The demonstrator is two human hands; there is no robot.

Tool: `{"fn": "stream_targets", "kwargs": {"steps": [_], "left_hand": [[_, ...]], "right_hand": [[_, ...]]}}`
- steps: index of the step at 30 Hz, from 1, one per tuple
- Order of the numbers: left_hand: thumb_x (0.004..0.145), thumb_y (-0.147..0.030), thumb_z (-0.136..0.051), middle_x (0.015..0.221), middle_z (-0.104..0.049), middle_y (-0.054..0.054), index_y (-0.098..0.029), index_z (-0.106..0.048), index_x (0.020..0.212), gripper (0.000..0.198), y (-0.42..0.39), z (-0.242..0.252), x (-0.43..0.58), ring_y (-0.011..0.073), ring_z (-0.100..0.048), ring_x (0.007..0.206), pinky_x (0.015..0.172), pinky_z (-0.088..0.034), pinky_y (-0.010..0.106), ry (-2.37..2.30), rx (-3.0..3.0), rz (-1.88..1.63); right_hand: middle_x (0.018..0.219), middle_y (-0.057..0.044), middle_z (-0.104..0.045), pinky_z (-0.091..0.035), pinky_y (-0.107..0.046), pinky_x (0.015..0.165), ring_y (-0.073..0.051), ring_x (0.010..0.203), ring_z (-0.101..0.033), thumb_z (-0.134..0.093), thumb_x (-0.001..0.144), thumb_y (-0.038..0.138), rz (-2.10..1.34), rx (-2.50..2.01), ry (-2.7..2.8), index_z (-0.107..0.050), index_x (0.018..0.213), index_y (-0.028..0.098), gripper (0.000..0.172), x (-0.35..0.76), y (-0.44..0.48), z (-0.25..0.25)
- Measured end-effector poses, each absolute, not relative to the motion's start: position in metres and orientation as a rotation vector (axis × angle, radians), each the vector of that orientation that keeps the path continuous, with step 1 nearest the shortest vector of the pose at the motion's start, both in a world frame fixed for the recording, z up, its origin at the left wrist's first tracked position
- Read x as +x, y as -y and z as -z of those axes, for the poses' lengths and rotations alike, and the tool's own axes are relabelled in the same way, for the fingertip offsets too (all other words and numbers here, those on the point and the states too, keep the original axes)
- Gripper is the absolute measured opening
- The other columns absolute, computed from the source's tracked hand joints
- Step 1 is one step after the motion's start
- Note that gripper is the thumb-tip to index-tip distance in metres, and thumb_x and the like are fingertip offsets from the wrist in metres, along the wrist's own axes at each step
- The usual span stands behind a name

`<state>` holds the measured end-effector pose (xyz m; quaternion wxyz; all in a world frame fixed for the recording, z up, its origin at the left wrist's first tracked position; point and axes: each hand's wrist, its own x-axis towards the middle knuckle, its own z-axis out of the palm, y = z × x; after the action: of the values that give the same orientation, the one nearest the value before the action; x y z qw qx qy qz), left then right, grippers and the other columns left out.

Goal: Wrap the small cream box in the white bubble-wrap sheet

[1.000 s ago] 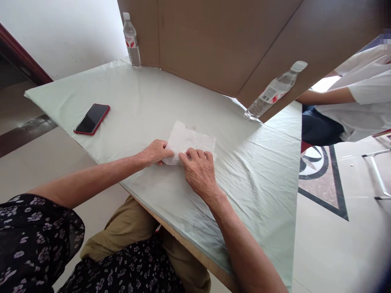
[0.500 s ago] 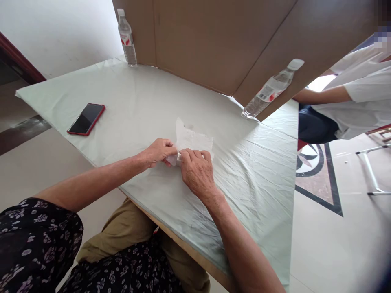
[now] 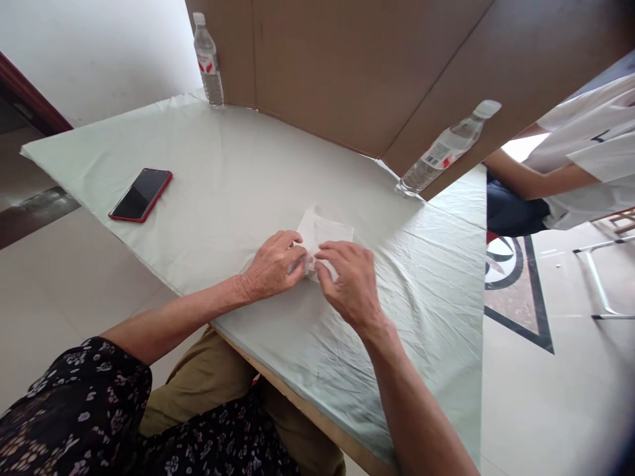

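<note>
A thin white sheet (image 3: pixel 327 229), crumpled at its near edge, lies on the pale green cloth of the table (image 3: pixel 238 172). My left hand (image 3: pixel 276 266) is at the sheet's near left edge, fingers curled round a crumpled part of it. On the near right side, my right hand (image 3: pixel 350 274) has its thumb and index finger apart, the fingertips beside the gathered part. Between the hands a small clear or whitish bundle (image 3: pixel 310 264) shows; its exact nature cannot be made out.
A phone with a red case (image 3: pixel 141 194) lies at the left. Brown board (image 3: pixel 322 73) stands across the back, with one upright bottle (image 3: pixel 208 63) and one tilted bottle (image 3: pixel 446 151) against it. At the right sits a person in a white shirt (image 3: pixel 590 152).
Both hands and the sheet have moved slightly right. The near part of the sheet is more gathered, and my right thumb and index finger have spread.
</note>
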<state>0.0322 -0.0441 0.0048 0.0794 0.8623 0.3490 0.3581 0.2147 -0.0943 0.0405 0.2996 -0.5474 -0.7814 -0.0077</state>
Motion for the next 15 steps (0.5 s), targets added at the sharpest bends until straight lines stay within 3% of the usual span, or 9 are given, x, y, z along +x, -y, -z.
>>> {"fn": "stream_targets", "kwargs": {"steps": [3, 7, 10, 15], "left_hand": [[0.088, -0.015, -0.054, 0.102, -0.066, 0.011, -0.016, -0.065, 0.092, 0.012, 0.044, -0.004, 0.032, 0.0199, -0.063, 0.093, 0.081, -0.052, 0.032, -0.956, 2.606, -1.058], [0.088, -0.015, -0.052, 0.098, -0.064, 0.009, -0.016, -0.065, 0.095, 0.015, 0.045, -0.006, 0.03, 0.0156, -0.06, 0.078, 0.068, -0.048, 0.027, -0.966, 2.623, -0.966], [0.084, -0.013, -0.051, 0.101, -0.064, 0.009, -0.017, -0.067, 0.095, 0.02, 0.045, -0.004, 0.032, 0.0149, -0.059, 0.075, 0.065, -0.046, 0.026, -0.934, 2.642, -0.961], [0.077, -0.009, -0.05, 0.103, -0.069, 0.01, -0.016, -0.069, 0.098, 0.028, 0.04, 0.003, 0.035, 0.0198, -0.062, 0.09, 0.079, -0.05, 0.031, -0.821, 2.617, -1.118]], "right_hand": [[0.106, -0.009, -0.075, -0.044, -0.041, 0.087, -0.026, 0.095, -0.067, -0.055, 0.09, 0.032, -0.068, -1.679, 1.796, -0.068, 0.102, 0.021, 0.02, 0.238, 0.106, -0.042], [0.096, -0.008, -0.074, -0.048, -0.039, 0.073, -0.022, 0.07, -0.066, -0.06, 0.084, 0.053, -0.54, -2.031, 1.59, -0.06, 0.124, 0.018, 0.053, 0.259, 0.117, -0.035], [0.097, -0.008, -0.072, -0.05, -0.04, 0.076, -0.022, 0.072, -0.066, -0.06, 0.082, 0.061, -0.694, -2.075, 1.506, -0.051, 0.137, 0.015, 0.072, 0.258, 0.114, -0.024], [0.088, -0.007, -0.07, -0.051, -0.039, 0.072, -0.023, 0.074, -0.063, -0.067, 0.077, 0.061, -0.769, -1.92, 1.305, -0.044, 0.144, 0.013, 0.085, 0.243, 0.098, -0.011]]}}
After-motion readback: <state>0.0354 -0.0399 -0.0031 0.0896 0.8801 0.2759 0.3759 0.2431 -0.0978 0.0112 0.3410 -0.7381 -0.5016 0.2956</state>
